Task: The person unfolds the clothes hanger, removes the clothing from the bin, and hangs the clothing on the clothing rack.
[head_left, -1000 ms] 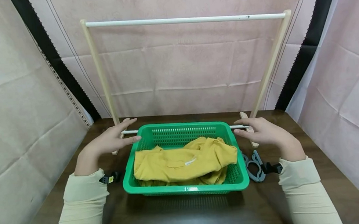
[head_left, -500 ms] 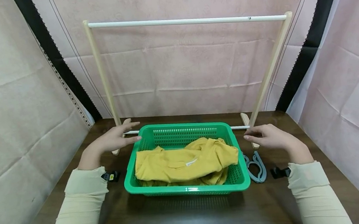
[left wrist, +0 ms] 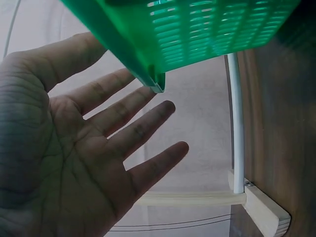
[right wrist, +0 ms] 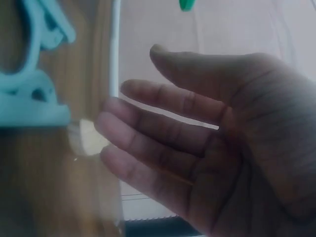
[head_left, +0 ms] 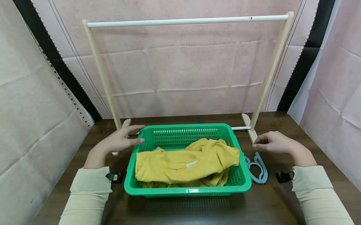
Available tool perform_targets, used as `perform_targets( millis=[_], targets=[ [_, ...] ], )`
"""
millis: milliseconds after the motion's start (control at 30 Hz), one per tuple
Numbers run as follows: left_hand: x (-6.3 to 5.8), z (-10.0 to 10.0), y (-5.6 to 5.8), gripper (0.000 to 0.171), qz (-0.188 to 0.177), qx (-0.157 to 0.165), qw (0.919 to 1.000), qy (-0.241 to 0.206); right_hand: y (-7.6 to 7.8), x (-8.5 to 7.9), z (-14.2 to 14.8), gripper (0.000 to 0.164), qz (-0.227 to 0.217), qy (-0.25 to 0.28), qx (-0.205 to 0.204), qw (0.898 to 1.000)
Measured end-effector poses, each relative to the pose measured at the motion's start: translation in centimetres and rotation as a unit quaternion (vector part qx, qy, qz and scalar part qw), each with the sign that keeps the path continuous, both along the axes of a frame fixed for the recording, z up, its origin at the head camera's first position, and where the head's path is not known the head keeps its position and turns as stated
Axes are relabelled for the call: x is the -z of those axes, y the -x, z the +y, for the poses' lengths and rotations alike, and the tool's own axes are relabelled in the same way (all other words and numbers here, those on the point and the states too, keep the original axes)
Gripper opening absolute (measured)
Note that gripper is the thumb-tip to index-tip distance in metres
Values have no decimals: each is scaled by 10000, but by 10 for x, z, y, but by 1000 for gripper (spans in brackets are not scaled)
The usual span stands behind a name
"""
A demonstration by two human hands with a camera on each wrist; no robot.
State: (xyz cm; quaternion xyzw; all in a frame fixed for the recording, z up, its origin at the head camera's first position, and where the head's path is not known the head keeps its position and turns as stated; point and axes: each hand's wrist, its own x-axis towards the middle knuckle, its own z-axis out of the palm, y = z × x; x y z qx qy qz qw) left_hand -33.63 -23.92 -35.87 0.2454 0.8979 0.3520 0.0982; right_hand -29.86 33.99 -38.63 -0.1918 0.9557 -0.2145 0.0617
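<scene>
A green plastic basket stands on the table, holding a folded yellow garment with a small white label at its neckline. My left hand is at the basket's left rim, fingers spread and nearly straight. In the left wrist view the fingertips come right up to the green rim, and the palm holds nothing. To the right of the basket, my right hand hovers with loosely bent fingers and nothing in them. Close below it lies a blue-grey clip, which the right wrist view shows as a pale blue clip.
Behind the basket rises a rack with wooden posts and a white top rod. Its lower rod passes behind the basket, and its wooden foot is near my right hand. Fabric walls enclose the table.
My right hand has drawn away from the basket's right side, moving right and toward me over the clip. My left hand stays by the left rim, shifted slightly right. Basket and garment look unmoved.
</scene>
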Motion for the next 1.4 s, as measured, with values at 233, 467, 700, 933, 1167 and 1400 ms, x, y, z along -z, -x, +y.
perform_targets(
  millis=[233, 467, 700, 933, 1167, 1400],
  targets=[
    [3, 1, 1, 70, 119, 35, 9999, -11, 2, 9, 3, 27, -419, 117, 246, 9988],
    [7, 0, 4, 70, 126, 152, 9997, -120, 3, 16, 4, 25, -715, 303, 317, 9965],
    [9, 1, 5, 71, 64, 140, 9997, -187, 5, 23, 5, 26, -971, 420, 403, 9936],
    [9, 1, 5, 72, -62, 113, 9996, -271, 7, 28, 6, 23, -988, 487, 447, 9929],
    [19, -2, 12, 70, -268, 105, 9970, -722, 8, 34, 10, 20, -1037, 516, 583, 9916],
    [28, -4, 16, 66, -443, 38, 9911, -1255, 8, 40, 8, 31, -1100, 467, 795, 9897]
  ],
)
